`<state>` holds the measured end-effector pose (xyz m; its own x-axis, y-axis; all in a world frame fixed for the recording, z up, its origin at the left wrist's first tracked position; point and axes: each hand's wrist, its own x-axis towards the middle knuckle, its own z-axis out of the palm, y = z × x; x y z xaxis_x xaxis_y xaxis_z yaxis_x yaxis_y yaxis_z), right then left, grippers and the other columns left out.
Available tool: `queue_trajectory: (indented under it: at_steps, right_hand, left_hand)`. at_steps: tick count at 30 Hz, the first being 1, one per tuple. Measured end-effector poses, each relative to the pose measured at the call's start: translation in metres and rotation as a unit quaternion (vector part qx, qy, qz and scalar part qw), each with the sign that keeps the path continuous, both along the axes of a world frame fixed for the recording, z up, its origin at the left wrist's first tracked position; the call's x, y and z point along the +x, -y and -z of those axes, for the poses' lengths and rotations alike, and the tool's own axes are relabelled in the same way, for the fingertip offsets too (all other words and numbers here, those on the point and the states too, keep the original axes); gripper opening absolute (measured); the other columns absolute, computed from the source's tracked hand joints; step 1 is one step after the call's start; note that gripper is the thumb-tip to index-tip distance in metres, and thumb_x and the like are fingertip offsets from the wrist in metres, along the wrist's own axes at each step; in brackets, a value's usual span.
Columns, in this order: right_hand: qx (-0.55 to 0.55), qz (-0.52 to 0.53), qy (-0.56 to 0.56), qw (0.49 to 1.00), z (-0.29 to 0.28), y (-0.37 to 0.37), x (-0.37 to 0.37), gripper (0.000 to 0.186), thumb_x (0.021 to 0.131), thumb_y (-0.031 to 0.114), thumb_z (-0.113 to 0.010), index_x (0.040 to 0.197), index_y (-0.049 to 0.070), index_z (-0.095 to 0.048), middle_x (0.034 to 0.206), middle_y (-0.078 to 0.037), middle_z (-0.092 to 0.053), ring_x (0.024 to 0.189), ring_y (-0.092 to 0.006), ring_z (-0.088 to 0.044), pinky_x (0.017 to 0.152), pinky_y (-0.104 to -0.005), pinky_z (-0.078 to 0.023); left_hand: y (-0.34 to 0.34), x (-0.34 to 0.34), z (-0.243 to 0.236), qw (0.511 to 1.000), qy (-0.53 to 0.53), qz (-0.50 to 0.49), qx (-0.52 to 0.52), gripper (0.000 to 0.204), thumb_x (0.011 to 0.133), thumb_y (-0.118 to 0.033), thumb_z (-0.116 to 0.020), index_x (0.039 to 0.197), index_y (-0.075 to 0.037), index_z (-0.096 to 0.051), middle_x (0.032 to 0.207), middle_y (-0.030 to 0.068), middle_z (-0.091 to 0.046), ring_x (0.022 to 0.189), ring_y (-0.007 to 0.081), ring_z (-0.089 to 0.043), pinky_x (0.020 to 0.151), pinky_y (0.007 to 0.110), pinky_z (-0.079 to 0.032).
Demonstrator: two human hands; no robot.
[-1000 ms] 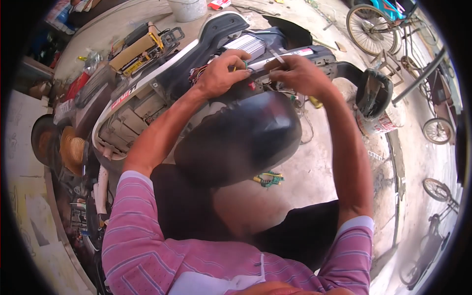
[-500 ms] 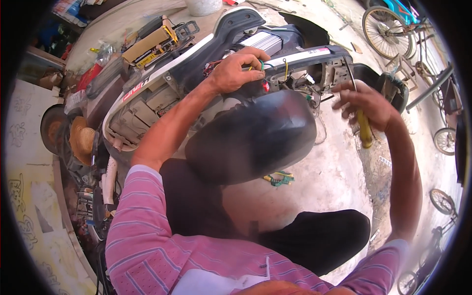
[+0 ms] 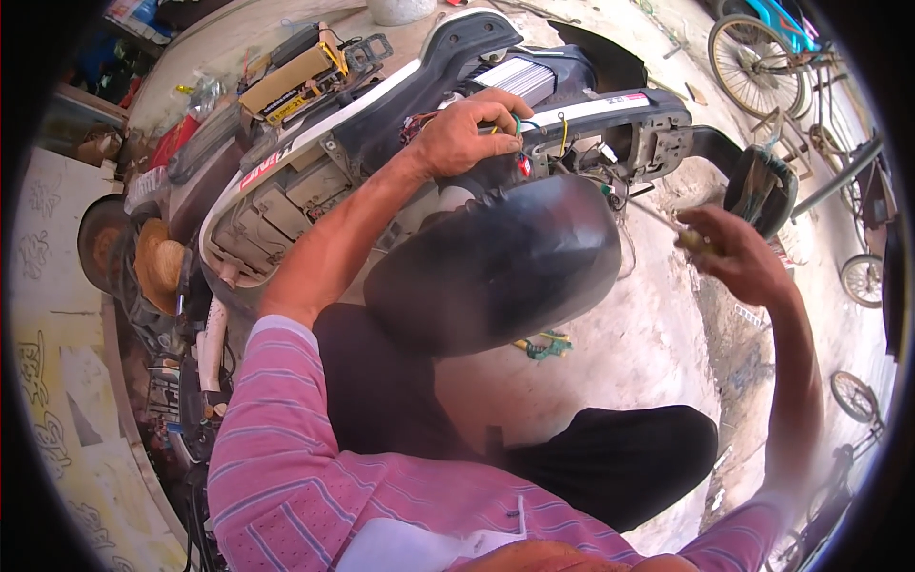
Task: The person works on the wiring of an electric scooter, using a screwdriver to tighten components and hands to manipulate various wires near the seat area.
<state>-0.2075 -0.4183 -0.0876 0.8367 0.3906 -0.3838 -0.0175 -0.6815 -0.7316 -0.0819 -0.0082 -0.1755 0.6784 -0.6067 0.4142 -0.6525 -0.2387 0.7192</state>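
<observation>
My left hand (image 3: pixel 467 138) is closed in a pinch on thin green and yellow wires (image 3: pixel 518 124) above the opened scooter body (image 3: pixel 381 105). Its fingers cover part of the wires. On the right, my right hand (image 3: pixel 732 253) wraps round a screwdriver (image 3: pixel 654 212) with a yellowish handle. The shaft points left toward the scooter's exposed wiring (image 3: pixel 602 172); whether the tip touches anything I cannot tell. A finned metal box (image 3: pixel 515 80) sits in the scooter behind my left hand. In front of the wiring is a large, smooth, rounded black part (image 3: pixel 500 267).
Green-handled pliers (image 3: pixel 545 345) lie on the floor near my knees. A yellow cardboard box (image 3: pixel 286 91) with parts and tools stands at the far left, a straw hat (image 3: pixel 160 267) below it. Bicycles (image 3: pixel 758 67) stand at the right. A pale bucket (image 3: pixel 402 10) is at the back.
My right hand has turned the screwdriver from upright to pointing left at the wiring, and has moved slightly down. My left hand keeps its pinch on the wires.
</observation>
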Motion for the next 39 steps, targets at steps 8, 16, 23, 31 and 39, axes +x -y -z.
queue_trajectory:
  at_steps: [8,16,23,31,39]
  right_hand:
    - [-0.102,-0.107,0.347,0.926,0.006,-0.081,0.045,0.033,0.091,0.006,-0.066,0.124,0.006,-0.068,0.109,-0.018,-0.073,0.1,-0.0368,-0.07,0.089,-0.0436,-0.055]
    - [-0.11,-0.093,0.326,0.934,0.007,-0.095,0.053,0.036,0.09,0.006,-0.067,0.125,0.007,-0.069,0.111,-0.019,-0.073,0.103,-0.0384,-0.07,0.091,-0.0461,-0.055]
    - [-0.121,-0.093,0.32,0.935,0.007,-0.099,0.054,0.036,0.089,0.006,-0.068,0.125,0.008,-0.07,0.112,-0.018,-0.073,0.104,-0.038,-0.07,0.091,-0.0466,-0.055]
    - [-0.154,-0.09,0.353,0.918,0.007,-0.101,0.053,0.034,0.091,0.008,-0.067,0.125,0.012,-0.071,0.114,-0.013,-0.074,0.105,-0.0363,-0.07,0.089,-0.0463,-0.055]
    - [-0.244,-0.121,0.487,0.83,0.003,-0.107,0.054,0.029,0.095,0.009,-0.061,0.121,0.014,-0.073,0.106,-0.01,-0.073,0.1,-0.0358,-0.07,0.084,-0.0488,-0.054]
  left_hand:
    - [-0.001,-0.002,-0.002,1.0,-0.015,0.007,0.015,0.015,0.089,-0.012,-0.075,0.091,0.0,-0.067,0.129,0.0118,-0.066,0.119,0.0238,-0.059,0.105,0.038,-0.044]
    - [0.0,-0.005,-0.003,1.0,0.0,-0.004,0.006,0.019,0.087,-0.016,-0.076,0.091,0.002,-0.07,0.124,0.0094,-0.068,0.112,0.0223,-0.063,0.099,0.035,-0.049]
    - [0.0,-0.004,-0.001,1.0,0.005,-0.005,0.006,0.019,0.087,-0.016,-0.076,0.09,0.002,-0.07,0.123,0.0092,-0.068,0.111,0.022,-0.063,0.098,0.035,-0.049]
    - [0.001,-0.005,-0.002,1.0,0.006,-0.006,0.003,0.018,0.087,-0.016,-0.077,0.09,0.001,-0.07,0.122,0.0089,-0.068,0.11,0.0217,-0.064,0.097,0.035,-0.049]
    - [0.0,-0.005,-0.004,1.0,0.014,-0.001,0.011,0.017,0.088,-0.014,-0.075,0.091,0.001,-0.069,0.124,0.0118,-0.068,0.113,0.0235,-0.064,0.098,0.037,-0.049]
